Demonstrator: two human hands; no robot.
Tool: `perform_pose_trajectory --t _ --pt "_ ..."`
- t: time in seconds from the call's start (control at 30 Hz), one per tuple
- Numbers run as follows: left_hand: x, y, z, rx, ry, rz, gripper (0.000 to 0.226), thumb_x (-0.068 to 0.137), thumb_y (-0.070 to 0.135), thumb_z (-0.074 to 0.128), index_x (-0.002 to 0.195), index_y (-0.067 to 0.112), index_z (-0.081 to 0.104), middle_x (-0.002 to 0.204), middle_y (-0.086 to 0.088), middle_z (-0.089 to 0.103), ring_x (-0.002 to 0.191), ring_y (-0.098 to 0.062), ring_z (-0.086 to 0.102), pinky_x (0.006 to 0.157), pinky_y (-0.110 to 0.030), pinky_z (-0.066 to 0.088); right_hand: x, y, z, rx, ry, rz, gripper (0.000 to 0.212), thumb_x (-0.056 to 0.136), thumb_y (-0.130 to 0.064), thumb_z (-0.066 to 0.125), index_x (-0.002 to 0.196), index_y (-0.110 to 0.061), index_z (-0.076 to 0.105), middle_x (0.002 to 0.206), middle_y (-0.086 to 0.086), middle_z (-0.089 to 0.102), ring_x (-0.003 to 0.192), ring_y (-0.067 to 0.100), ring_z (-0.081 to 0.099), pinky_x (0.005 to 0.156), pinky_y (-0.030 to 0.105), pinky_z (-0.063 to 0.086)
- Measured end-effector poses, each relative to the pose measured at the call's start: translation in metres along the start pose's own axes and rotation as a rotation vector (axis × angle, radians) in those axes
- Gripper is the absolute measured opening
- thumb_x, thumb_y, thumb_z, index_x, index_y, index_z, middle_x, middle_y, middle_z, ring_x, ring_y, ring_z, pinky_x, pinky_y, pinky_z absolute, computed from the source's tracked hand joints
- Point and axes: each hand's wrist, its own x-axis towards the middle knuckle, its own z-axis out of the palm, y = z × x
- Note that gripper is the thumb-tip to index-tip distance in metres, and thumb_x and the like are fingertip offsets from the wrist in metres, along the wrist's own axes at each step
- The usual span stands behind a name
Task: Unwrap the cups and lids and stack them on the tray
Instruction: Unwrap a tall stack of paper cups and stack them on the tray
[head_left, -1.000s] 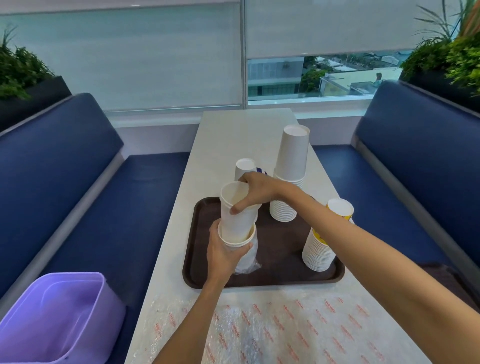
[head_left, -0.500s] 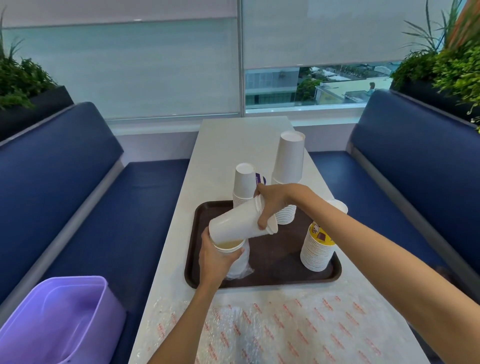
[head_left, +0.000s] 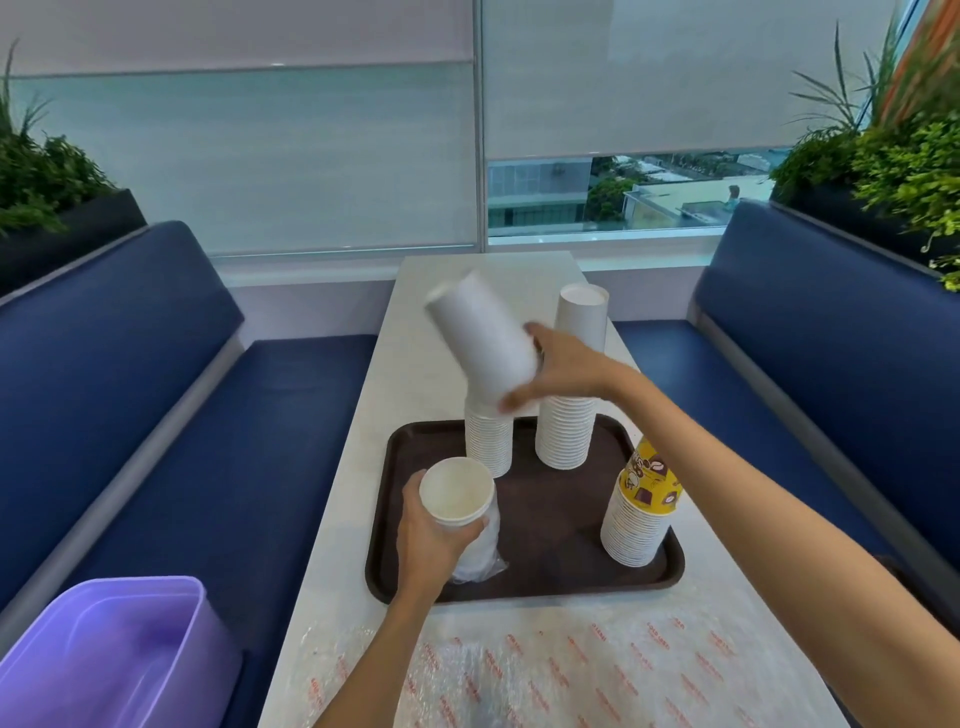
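1. Two hands work over the tray (head_left: 556, 525), which lies on the table (head_left: 415, 364).
2. The right hand (head_left: 566, 371) grips a white cup (head_left: 480, 338) near its rim end, fingers curled round it. The cup is blurred, upside down and tilted, with its base pointing up and left.
3. Its rim end is at the top of the left stack (head_left: 488, 441) of upturned white cups at the tray's far left. I cannot tell whether the two touch.
4. The left hand (head_left: 431, 535) curls its fingers round the wrapped cups (head_left: 457, 493), mouth up, over the tray's near-left part. Clear wrap (head_left: 480, 556) hangs bunched below them, down to the tray.
5. A tall stack (head_left: 571, 415) stands just beside the left stack at the tray's far edge, partly behind the right hand.
6. A yellow stack (head_left: 641, 509), leaning, stands at the tray's right edge beside the right forearm.
7. Bubble wrap (head_left: 571, 670) with red print covers the near end of the table.
8. A purple bin (head_left: 104, 660) sits at the near left, by the left bench (head_left: 130, 389).
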Motion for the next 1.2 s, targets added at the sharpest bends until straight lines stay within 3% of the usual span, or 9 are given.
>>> perform_pose_trajectory --t 0.13,0.23,0.33,0.63,0.83,0.97,1.03,1.13,1.2 --pt "0.002 0.004 0.004 -0.002 -0.016 -0.022 0.100 0.060 0.038 0.088 0.140 0.021 0.031 0.139 -0.001 0.045 0.126 -0.020 0.045 0.107 -0.035 0.037 0.014 0.006 -0.025 0.295 0.595 -0.007 0.093 0.066 -0.031 0.086 0.139 -0.013 0.031 0.123 0.000 0.052 0.106 0.018 0.050 0.086 0.029 0.041" --pt "0.004 0.001 0.000 -0.028 -0.051 -0.015 0.093 0.062 0.034 0.088 0.137 0.022 0.034 0.131 0.001 0.050 0.121 -0.019 0.050 0.101 -0.032 0.041 0.032 0.021 -0.038 0.319 0.798 0.063 0.095 0.066 -0.037 0.084 0.138 -0.011 0.028 0.132 0.007 0.051 0.115 0.028 0.052 0.095 0.041 0.044" --pt "0.004 -0.002 -0.005 -0.068 -0.105 -0.002 0.085 0.063 0.024 0.087 0.133 0.019 0.039 0.116 0.003 0.057 0.106 -0.017 0.057 0.088 -0.026 0.046 0.047 0.038 -0.040 0.265 0.801 0.184 0.099 0.064 -0.042 0.084 0.138 -0.010 0.026 0.134 0.010 0.049 0.118 0.035 0.051 0.099 0.050 0.042" --pt "0.005 0.000 -0.006 -0.084 -0.106 -0.003 0.083 0.063 0.023 0.087 0.132 0.020 0.040 0.110 0.010 0.056 0.099 -0.010 0.055 0.086 -0.023 0.043 0.060 0.069 -0.004 0.325 0.670 0.368 0.099 0.064 -0.038 0.085 0.137 -0.008 0.025 0.139 0.011 0.044 0.126 0.035 0.045 0.103 0.051 0.036" --pt "0.004 0.000 -0.005 -0.067 -0.118 0.014 0.085 0.064 0.026 0.086 0.133 0.019 0.038 0.110 0.010 0.053 0.102 -0.011 0.054 0.088 -0.024 0.042 0.052 0.059 0.020 0.405 0.838 0.461 0.125 0.063 -0.044 0.085 0.151 -0.012 0.002 0.157 0.020 -0.003 0.147 0.032 0.000 0.115 0.051 0.003" --pt "0.003 0.002 -0.001 -0.078 -0.122 0.013 0.089 0.066 0.023 0.085 0.138 0.017 0.034 0.117 0.008 0.050 0.113 -0.014 0.053 0.091 -0.023 0.042 0.041 0.038 0.035 0.288 1.144 0.226 0.095 0.072 -0.034 0.079 0.146 -0.006 0.026 0.153 0.022 0.017 0.142 0.036 0.016 0.113 0.044 0.013" --pt "0.002 0.004 0.003 -0.068 -0.096 0.013 0.097 0.064 0.024 0.087 0.142 0.017 0.029 0.126 0.004 0.049 0.121 -0.017 0.049 0.098 -0.027 0.041 0.034 0.029 0.049 0.204 1.149 0.022 0.075 0.077 -0.026 0.073 0.140 -0.006 0.038 0.146 0.022 0.030 0.136 0.035 0.028 0.109 0.039 0.022" --pt "0.000 0.006 0.009 -0.049 -0.066 0.010 0.112 0.060 0.028 0.089 0.146 0.013 0.019 0.143 -0.006 0.041 0.131 -0.024 0.042 0.108 -0.038 0.036 0.028 0.028 0.072 0.111 0.916 -0.204 0.050 0.079 -0.025 0.069 0.123 -0.008 0.054 0.131 0.018 0.045 0.123 0.030 0.043 0.102 0.038 0.037" --pt "-0.002 0.006 0.011 -0.059 -0.073 0.002 0.115 0.059 0.028 0.089 0.147 0.014 0.016 0.146 -0.007 0.038 0.133 -0.024 0.040 0.110 -0.039 0.034 0.022 0.028 0.082 0.104 0.606 -0.225 0.048 0.078 -0.030 0.074 0.119 -0.012 0.057 0.126 0.012 0.047 0.118 0.026 0.047 0.099 0.038 0.042"
